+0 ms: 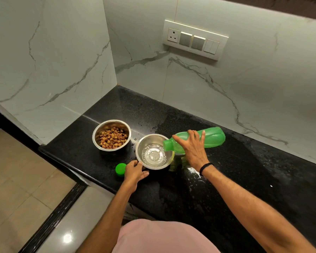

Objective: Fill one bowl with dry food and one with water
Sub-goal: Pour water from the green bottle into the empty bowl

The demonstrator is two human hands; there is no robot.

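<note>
Two steel bowls stand on the black counter. The far-left bowl (98, 132) holds brown dry food pellets. The nearer bowl (169, 157) has clear water in its bottom. My right hand (193, 148) grips a green plastic bottle (212, 136), tipped on its side with its open neck over the nearer bowl's right rim, and a thin stream of water runs from the neck into the bowl. My left hand (134, 172) grips the nearer bowl's front-left rim. The bottle's green cap (120, 168) lies on the counter just left of my left hand.
The counter (226, 179) is black speckled stone, wet in patches around the bowls. Its front edge runs diagonally at the left, with tiled floor (16, 179) below. Marble walls meet in a corner behind the bowls. A switch panel (195, 40) sits on the right wall.
</note>
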